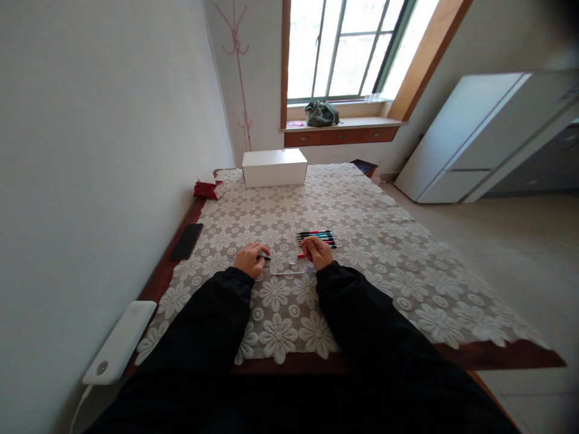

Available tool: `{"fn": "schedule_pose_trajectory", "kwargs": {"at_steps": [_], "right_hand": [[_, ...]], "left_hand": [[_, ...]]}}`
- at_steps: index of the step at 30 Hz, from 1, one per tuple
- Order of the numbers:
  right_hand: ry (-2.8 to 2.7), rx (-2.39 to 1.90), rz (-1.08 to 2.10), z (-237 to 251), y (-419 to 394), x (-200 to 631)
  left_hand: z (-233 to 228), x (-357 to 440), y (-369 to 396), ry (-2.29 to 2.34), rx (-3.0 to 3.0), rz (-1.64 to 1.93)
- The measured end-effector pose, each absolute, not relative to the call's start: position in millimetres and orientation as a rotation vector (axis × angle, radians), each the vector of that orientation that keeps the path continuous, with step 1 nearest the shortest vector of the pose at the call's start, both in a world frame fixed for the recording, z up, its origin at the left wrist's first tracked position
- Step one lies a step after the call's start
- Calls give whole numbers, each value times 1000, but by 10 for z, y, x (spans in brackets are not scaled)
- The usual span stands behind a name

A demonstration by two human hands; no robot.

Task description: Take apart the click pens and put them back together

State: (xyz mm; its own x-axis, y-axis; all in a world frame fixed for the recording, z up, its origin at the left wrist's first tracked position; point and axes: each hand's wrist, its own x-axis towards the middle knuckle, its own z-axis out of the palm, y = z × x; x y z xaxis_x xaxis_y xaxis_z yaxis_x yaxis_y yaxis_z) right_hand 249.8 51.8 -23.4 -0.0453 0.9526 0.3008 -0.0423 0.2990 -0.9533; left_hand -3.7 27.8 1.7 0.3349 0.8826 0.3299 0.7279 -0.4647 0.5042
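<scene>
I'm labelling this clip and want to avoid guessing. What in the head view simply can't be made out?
- Small dark piece in the left hand: curled fingers cover most of it; too small to identify.
- Red pen-like piece in the right hand: only its tip shows past the fingers.
- Row of thin dark pens on the white lace tablecloth: too small to count surely.
- Thin clear stick between the hands: faint, its nature unclear.

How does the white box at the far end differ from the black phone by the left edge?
The white box is tall and bulky; the black phone lies thin and flat. The box sits on the lace cloth; the phone lies on bare wood beside it. The box is far from the hands; the phone lies nearer the left hand. Both are rectangular.
</scene>
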Motion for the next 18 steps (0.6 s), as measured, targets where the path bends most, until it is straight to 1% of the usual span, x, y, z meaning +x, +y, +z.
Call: {"fn": "schedule_pose_trajectory", "kwargs": {"at_steps": [10,18], "right_hand": [[-1444,-968,948,-162,401,2476],[-1372,-1017,848,-178,457,2469]], "left_hand": [[-28,-36,295,1577,2324,741],[-54,-44,280,1660,2338,747]]}}
